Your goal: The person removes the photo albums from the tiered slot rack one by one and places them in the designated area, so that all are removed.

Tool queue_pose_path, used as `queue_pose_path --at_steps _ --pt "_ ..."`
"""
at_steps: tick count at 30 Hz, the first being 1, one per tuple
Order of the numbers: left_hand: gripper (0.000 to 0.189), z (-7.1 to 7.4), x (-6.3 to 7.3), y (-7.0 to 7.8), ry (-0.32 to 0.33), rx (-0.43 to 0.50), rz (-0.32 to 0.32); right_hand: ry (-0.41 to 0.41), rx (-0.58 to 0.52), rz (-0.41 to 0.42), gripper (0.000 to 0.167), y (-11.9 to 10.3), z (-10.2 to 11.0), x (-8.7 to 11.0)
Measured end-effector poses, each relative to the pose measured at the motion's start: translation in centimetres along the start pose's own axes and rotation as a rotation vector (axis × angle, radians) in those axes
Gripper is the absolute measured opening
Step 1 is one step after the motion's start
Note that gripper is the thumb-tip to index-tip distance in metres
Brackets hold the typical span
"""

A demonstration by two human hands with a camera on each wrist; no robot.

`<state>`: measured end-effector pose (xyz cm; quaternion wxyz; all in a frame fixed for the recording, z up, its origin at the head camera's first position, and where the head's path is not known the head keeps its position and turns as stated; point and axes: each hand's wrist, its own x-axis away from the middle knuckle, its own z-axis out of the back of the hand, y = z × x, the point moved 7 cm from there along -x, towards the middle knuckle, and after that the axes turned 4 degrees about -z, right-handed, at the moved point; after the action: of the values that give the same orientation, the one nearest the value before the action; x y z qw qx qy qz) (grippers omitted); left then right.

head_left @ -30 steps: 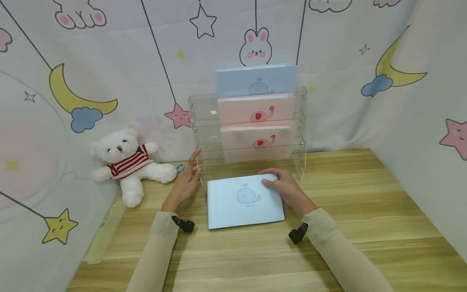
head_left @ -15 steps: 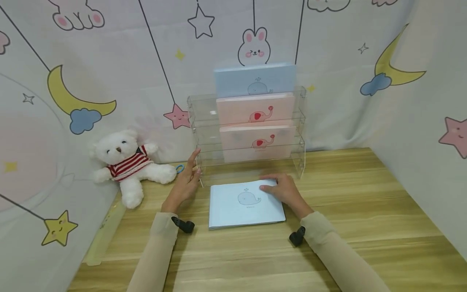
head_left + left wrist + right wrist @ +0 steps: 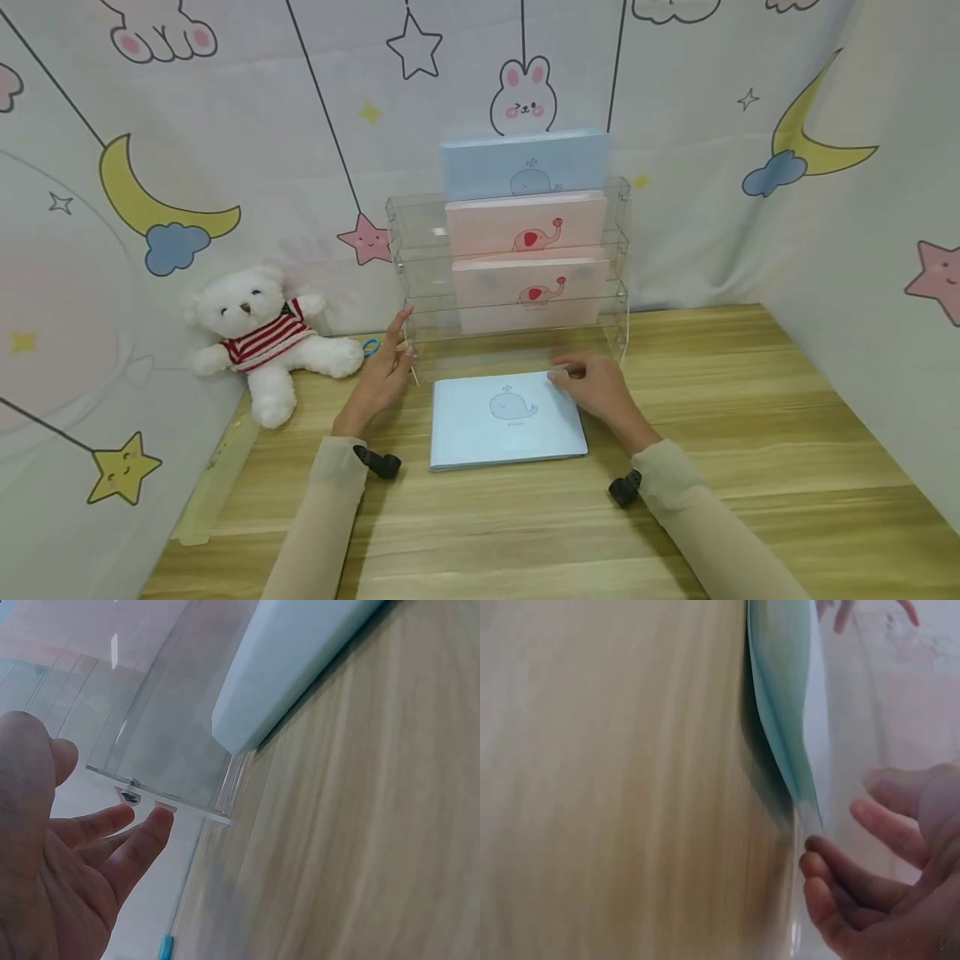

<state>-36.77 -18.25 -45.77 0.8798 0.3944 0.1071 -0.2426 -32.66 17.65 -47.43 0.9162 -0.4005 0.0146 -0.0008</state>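
Observation:
A light blue booklet (image 3: pixel 487 437) with a whale drawing lies in front of the clear acrylic rack (image 3: pixel 510 354). My right hand (image 3: pixel 600 390) is at the booklet's top right corner. In the right wrist view its thumb stands apart from the fingers, and the fingertips (image 3: pixel 821 859) are close by the booklet's corner (image 3: pixel 784 712); whether they touch is unclear. With its fingers extended, my left hand (image 3: pixel 378 379) rests against the rack's left side. The left wrist view shows its fingertips at the clear side panel (image 3: pixel 161 796), beside the booklet's near corner (image 3: pixel 277 675).
Upright in the rack's tiers stand a blue whale booklet (image 3: pixel 487 167) and two pink elephant booklets, one (image 3: pixel 487 229) behind the other (image 3: pixel 487 300). A white teddy bear (image 3: pixel 266 342) sits left of the rack. A pale yellow comb-like strip (image 3: pixel 217 483) lies along the left table edge.
The booklet has come down flatter and slightly toward me. My right hand has loosened from its corner and drawn a little to the right. My left hand stays at the rack.

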Motion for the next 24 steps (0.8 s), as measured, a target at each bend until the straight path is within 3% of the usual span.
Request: queue_pose_path --at_steps 6,10,24 --pt "0.068 0.0 0.0 0.1 0.005 0.001 0.001 0.014 -0.078 0.020 0.028 0.1 2.1 0.5" --pt "0.068 0.0 0.0 0.0 0.007 -0.005 0.002 0.059 -0.121 0.082 0.031 -0.5 4.1 0.4" --pt "0.070 -0.1 0.1 -0.1 0.008 -0.003 0.000 0.363 -0.220 0.319 0.042 -2.6 10.0 -0.7"
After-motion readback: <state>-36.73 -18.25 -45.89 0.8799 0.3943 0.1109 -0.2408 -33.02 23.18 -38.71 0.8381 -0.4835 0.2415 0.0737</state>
